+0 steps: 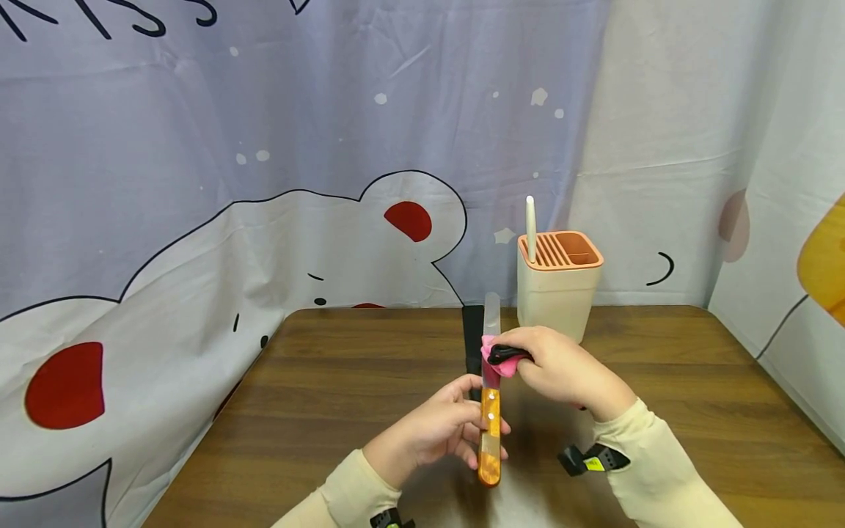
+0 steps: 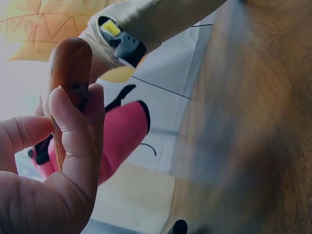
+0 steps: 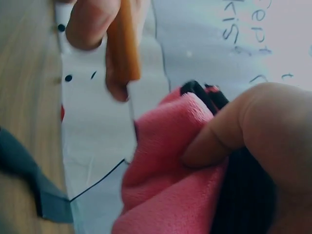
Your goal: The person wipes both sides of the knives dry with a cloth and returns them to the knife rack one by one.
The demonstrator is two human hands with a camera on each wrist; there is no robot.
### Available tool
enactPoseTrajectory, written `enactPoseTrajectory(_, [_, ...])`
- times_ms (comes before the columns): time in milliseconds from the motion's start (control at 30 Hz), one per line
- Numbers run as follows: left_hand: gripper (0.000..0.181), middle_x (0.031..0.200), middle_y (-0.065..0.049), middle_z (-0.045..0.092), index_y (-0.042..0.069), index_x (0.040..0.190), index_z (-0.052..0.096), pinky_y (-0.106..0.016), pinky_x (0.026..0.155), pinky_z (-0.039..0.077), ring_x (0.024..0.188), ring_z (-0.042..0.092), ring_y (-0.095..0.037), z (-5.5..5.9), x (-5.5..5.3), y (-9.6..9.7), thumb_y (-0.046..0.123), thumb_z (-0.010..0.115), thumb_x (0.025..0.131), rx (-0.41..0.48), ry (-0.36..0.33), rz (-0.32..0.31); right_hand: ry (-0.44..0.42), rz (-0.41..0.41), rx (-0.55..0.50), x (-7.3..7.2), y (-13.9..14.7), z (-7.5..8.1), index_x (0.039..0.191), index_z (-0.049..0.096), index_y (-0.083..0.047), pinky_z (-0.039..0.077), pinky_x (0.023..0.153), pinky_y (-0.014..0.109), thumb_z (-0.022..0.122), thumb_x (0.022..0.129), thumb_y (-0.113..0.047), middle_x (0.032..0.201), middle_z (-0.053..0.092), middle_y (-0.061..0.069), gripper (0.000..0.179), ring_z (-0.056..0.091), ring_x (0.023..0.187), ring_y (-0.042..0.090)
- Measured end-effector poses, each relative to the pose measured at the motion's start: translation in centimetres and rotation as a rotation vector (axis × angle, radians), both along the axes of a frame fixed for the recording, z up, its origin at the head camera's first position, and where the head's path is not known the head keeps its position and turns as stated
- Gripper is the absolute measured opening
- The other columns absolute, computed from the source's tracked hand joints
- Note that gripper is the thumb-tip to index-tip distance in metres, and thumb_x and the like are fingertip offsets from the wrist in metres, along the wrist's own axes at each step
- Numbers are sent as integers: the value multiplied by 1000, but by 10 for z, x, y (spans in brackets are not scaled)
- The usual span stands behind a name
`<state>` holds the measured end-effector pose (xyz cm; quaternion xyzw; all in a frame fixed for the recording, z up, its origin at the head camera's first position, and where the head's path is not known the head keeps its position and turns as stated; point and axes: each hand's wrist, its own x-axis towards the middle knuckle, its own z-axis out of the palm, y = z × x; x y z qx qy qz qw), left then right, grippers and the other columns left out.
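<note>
My left hand (image 1: 439, 424) grips the amber-brown handle of an icing spatula (image 1: 490, 440), which stands with its long, round-tipped metal blade pointing away from me. In the left wrist view, thumb and fingers close round the wooden handle (image 2: 72, 61). My right hand (image 1: 561, 367) pinches a pink cloth with black edging (image 1: 507, 367) folded about the blade, just beyond the handle. The right wrist view shows the thumb pressed into the plush cloth (image 3: 163, 156), which hides most of the blade there. The blade's tip shows past the cloth in the head view.
Behind my right hand, a cream knife holder (image 1: 557, 297) with an orange slotted top carries one white-handled utensil (image 1: 531, 227). A flat black strip (image 1: 473, 337) lies left of the blade at the table's far edge. Printed curtains (image 1: 297, 132) rise behind the wooden table (image 1: 317, 389).
</note>
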<state>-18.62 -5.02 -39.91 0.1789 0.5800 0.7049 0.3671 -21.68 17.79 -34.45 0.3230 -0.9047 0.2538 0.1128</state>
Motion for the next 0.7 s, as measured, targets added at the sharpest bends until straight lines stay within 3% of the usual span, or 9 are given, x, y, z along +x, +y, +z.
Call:
enactPoseTrajectory(167, [50,102,-3,75,19,139,38,-23,50,58,78,77,-19,1,-2,-2,8,53,93,4,10,21,-28,126,20,10,-1,6,124,75,-21,59,96,39,63,90,-1,118,75,-9,41,69,105,8])
enactPoseTrajectory(333, [52,102,-3,75,19,141,39,-23,50,58,78,77,-19,1,-3,-2,8,53,93,6,13,18,-102,194,24,15,1,10,124,74,-19,59,92,31,59,89,0,118,75,-9,43,67,99,3])
enactPoseTrajectory(433, [51,103,-3,75,19,141,39,-24,50,58,78,78,-19,-1,-3,-2,7,53,93,8,12,-4,-191,226,11,13,6,11,124,73,-22,57,84,25,57,90,0,107,74,-13,43,64,89,2])
enactPoseTrajectory(600, [48,103,-2,75,18,139,39,-25,50,59,79,78,-19,-4,-3,0,7,52,94,24,12,-38,-265,300,-46,5,19,11,119,74,-25,55,86,23,55,90,2,105,74,-14,43,66,92,4])
enactPoseTrajectory(700, [45,103,-2,75,18,135,39,-25,50,58,79,78,-19,-4,-2,1,8,51,94,25,7,-35,-245,233,-94,0,24,12,119,74,-24,54,85,23,56,90,1,105,74,-11,42,66,93,7])
